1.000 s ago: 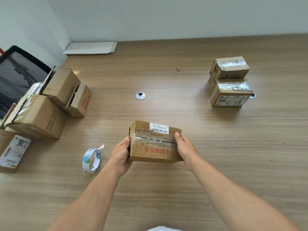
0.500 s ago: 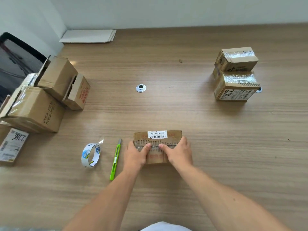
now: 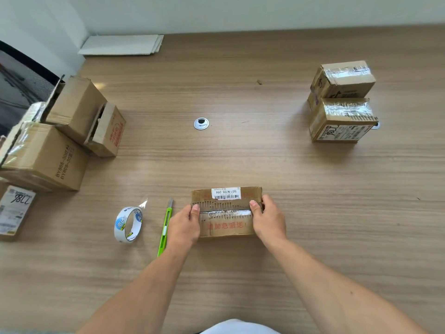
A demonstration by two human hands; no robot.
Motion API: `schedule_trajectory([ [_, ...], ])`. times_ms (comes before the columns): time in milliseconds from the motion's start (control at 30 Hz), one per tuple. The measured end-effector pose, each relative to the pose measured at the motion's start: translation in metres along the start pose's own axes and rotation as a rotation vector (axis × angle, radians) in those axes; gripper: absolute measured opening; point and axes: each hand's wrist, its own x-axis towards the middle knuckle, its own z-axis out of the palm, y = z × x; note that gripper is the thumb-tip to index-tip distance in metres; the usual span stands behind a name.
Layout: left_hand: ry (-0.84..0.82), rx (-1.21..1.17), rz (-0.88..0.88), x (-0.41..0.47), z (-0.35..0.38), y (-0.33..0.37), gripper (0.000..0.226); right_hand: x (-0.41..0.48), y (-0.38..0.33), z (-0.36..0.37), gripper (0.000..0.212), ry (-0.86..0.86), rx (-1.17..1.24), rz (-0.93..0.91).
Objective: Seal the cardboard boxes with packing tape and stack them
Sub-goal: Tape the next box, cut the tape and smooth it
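My left hand (image 3: 184, 225) and right hand (image 3: 268, 220) each grip one end of the small cardboard box (image 3: 226, 227), with my thumbs on its taped top seam. The box rests on the table (image 3: 240, 153) near the middle of the near edge. Just left of my left hand lies the green cutter (image 3: 165, 229), and the tape roll (image 3: 127, 224) stands on edge beside it. Two taped boxes (image 3: 342, 102) are stacked toward the far right corner, and open boxes (image 3: 60, 141) crowd the left edge.
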Motion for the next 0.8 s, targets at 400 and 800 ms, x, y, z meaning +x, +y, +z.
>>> schedule_trajectory([
  [400, -0.041, -0.121, -0.225, -0.003, 0.022, 0.023, 0.067, -0.017, -0.026, 0.012, 0.101, -0.048, -0.149, 0.178],
  [800, 0.017, 0.010, -0.100, -0.003, 0.013, 0.010, 0.030, -0.004, -0.011, 0.000, 0.020, 0.003, -0.074, 0.059],
])
